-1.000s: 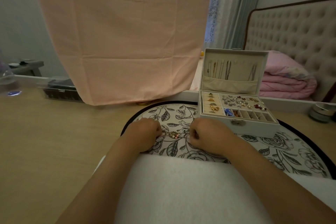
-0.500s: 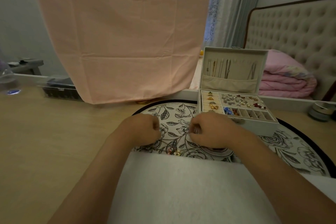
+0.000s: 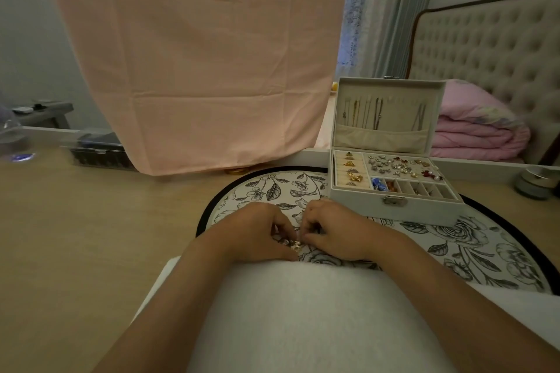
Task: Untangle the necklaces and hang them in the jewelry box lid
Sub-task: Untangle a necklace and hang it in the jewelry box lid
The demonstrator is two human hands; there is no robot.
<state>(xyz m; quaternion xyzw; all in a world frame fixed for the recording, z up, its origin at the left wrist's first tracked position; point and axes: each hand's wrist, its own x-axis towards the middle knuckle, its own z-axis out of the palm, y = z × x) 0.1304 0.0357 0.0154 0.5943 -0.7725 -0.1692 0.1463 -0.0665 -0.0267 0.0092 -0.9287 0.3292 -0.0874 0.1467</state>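
Since half a second back both hands have drawn in toward each other and nearer the body; fingertips now meet where a gap stood before

Far left: a clear glass vessel (image 3: 12,142) at the frame edge, blurred. Next to it a clear plastic case (image 3: 97,150) against the back rail. A broad run of wood table (image 3: 75,236) lies between that case and the mat's rim. A pink cloth (image 3: 197,70) hangs over the back, its lower hem just above the tabletop

Centre: a round floral mat (image 3: 272,188) with a black edge; its near edge is hidden under a white garment (image 3: 303,312). The left hand (image 3: 254,233) rests on the mat's left part, well inside the rim, fingers curled, thumb and fingertips pinching the necklace tangle (image 3: 292,245). The tangle lies on the mat between the two hands; a small cluster of pale and gold charms shows, the chain itself too fine to trace. The right hand (image 3: 336,230) is curled the same way, fingertips pinching at the tangle from the other side, knuckles almost touching the left hand's

Right: the jewelry box (image 3: 394,209) stands on the mat's far right part, its front left corner just beyond the right hand's knuckles. Its lid (image 3: 388,91) stands upright, with several necklaces (image 3: 363,112) hanging in a row above a fabric pocket; part of the row between the hung chains shows bare lining. A folded pink quilt (image 3: 478,133) sits behind the box, and a small round jar (image 3: 533,183) stands on the table near the mat's right rim
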